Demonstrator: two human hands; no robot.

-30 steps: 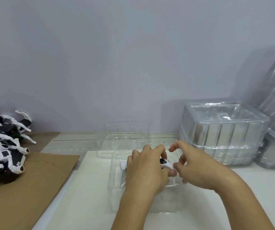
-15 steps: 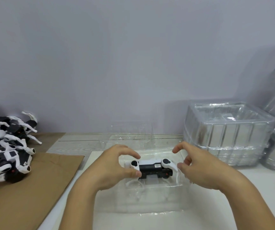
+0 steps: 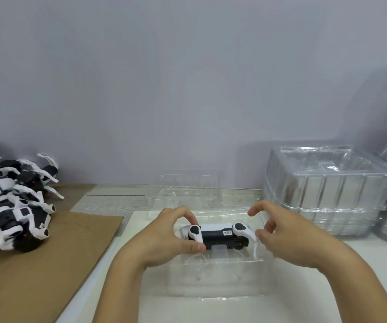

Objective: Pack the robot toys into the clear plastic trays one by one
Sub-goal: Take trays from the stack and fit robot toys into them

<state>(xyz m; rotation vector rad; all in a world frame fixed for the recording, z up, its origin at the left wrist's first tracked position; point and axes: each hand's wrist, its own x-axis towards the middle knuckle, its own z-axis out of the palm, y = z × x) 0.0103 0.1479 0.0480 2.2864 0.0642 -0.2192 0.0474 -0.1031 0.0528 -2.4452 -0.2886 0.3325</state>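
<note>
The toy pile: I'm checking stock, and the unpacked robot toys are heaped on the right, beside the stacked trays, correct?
Not quite. The head view shows the heap of robot toys on the left, on brown cardboard. The stacked trays stand on the right.

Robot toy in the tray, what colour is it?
Black body with white legs, in the head view.
</note>
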